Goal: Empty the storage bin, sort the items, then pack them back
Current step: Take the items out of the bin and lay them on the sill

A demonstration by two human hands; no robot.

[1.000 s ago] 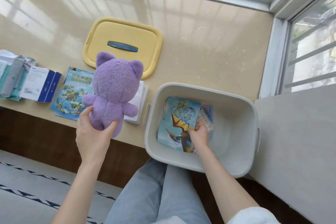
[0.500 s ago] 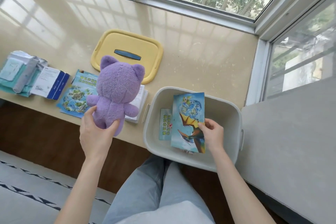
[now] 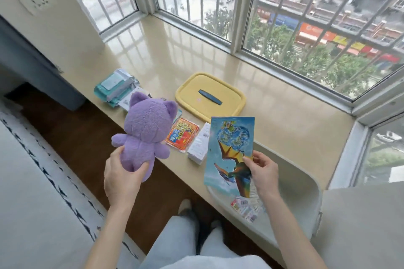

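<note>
A glossy beige desk (image 3: 284, 137) is shown bearing a pale grey plastic storage bin (image 3: 306, 203) at its near right end, with a flat yellow plastic lid (image 3: 196, 89) lying behind. A purple plush cat toy (image 3: 146, 129) is clasped by the left grip (image 3: 120, 179) at the desk's front edge. A blue illustrated booklet (image 3: 229, 155) is pinched by the right grip (image 3: 262, 172) above the bin, in which small printed cards (image 3: 247, 207) are seen.

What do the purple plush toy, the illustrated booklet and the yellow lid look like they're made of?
The purple plush toy looks like soft synthetic fur, matte, with fuzzy fibres fringing its outline. The illustrated booklet is probably coated paper: thin, flat, colour-printed, with a faint sheen. The yellow lid is likely moulded plastic: smooth, uniform in colour, with a rounded raised rim and slight gloss.
</note>
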